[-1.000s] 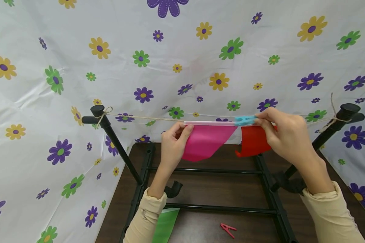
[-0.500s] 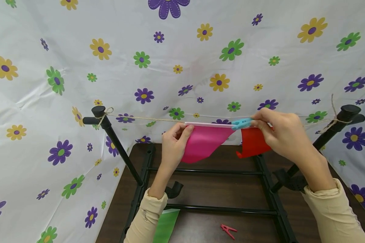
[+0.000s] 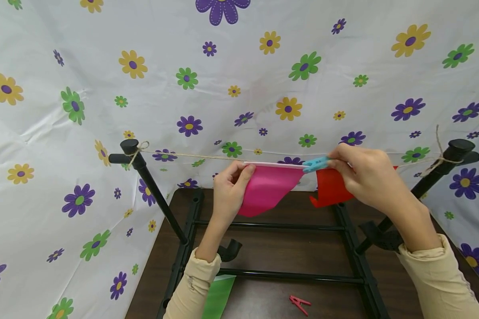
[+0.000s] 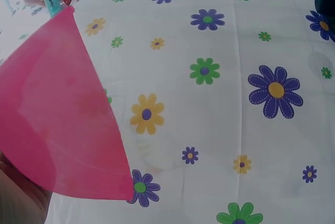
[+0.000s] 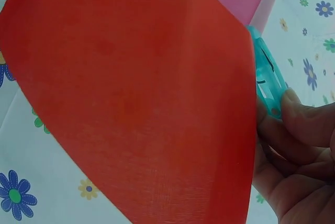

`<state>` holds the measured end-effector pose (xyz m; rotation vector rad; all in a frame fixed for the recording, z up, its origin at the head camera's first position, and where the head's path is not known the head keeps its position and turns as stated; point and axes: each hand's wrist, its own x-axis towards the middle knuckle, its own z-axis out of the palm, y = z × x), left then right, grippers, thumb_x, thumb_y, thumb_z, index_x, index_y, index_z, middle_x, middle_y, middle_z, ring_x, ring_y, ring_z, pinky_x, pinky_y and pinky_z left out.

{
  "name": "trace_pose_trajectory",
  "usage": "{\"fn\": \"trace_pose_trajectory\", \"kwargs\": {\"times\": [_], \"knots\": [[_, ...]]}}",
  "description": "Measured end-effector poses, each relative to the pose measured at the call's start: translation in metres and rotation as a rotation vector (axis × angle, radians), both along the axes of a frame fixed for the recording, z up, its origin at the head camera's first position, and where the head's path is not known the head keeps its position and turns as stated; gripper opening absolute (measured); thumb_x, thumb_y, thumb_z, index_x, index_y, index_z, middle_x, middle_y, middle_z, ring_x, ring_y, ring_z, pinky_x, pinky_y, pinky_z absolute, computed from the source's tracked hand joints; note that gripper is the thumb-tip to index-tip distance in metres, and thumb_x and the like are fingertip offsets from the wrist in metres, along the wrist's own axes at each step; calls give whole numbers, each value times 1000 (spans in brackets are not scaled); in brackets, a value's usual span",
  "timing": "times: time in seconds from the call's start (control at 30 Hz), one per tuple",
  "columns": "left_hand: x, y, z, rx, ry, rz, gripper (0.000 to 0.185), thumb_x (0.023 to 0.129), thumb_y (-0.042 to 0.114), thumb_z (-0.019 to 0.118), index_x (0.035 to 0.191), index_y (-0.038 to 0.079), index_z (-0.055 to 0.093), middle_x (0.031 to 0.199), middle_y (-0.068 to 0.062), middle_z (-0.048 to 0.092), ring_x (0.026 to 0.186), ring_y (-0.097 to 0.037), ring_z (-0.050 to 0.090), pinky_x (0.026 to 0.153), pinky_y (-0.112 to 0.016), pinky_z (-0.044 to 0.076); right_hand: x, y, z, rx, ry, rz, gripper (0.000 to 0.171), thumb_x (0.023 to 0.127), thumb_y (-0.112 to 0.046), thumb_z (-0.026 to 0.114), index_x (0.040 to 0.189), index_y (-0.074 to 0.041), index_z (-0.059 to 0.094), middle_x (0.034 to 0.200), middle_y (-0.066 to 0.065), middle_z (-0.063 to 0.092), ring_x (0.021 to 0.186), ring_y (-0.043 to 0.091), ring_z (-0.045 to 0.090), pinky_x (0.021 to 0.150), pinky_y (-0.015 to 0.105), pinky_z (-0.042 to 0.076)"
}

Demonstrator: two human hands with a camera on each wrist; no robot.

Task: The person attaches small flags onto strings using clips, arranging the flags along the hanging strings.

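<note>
A pink paper pennant (image 3: pixel 269 188) with a white folded top edge hangs at the string (image 3: pixel 183 154). My left hand (image 3: pixel 228 188) pinches its top left corner between thumb and fingers. By its handle end, my right hand (image 3: pixel 365 173) pinches a light blue clothespin (image 3: pixel 315 164), whose tip meets the pennant's top right corner. Whether that tip bites the string too, I cannot tell. Just right of it hangs a red pennant (image 3: pixel 331 188), partly behind my right hand; in the right wrist view the red pennant (image 5: pixel 136 93) covers much of the picture.
Two black posts (image 3: pixel 155 190) hold the string at its ends, rising from a black frame (image 3: pixel 287 274) on a dark brown table (image 3: pixel 263 301). A red clothespin (image 3: pixel 300 304) and a green pennant (image 3: pixel 218 297) lie in front. Behind is a white flowered cloth (image 3: pixel 143 102).
My right hand and the blue clothespin have shifted slightly left and down, and the clothespin has tilted. The pennant's top edge has dipped a little. My left hand keeps its grip.
</note>
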<state>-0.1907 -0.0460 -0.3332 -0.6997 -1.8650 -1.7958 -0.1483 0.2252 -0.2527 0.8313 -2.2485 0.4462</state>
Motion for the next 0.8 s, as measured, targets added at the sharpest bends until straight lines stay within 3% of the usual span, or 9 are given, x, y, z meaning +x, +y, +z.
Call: {"fn": "trace_pose_trajectory", "kwargs": {"times": [0.5,0.8], "knots": [[1,-1,0,9,-25,-7,12,102,6,64,102,-6,69,97,-23,72,81,-33,71,67,-34,61,-1,-3,-2,19,5,36,37,69,19,84,92,0,62,70,2,60,56,8,40,48,16,33],[2,-1,1,13,-38,-13,11,101,5,64,103,-4,69,99,-22,72,83,-33,72,69,-36,62,0,-4,0,46,-115,13,31,79,13,80,99,-1,61,74,0,61,60,8,44,50,24,44]]}}
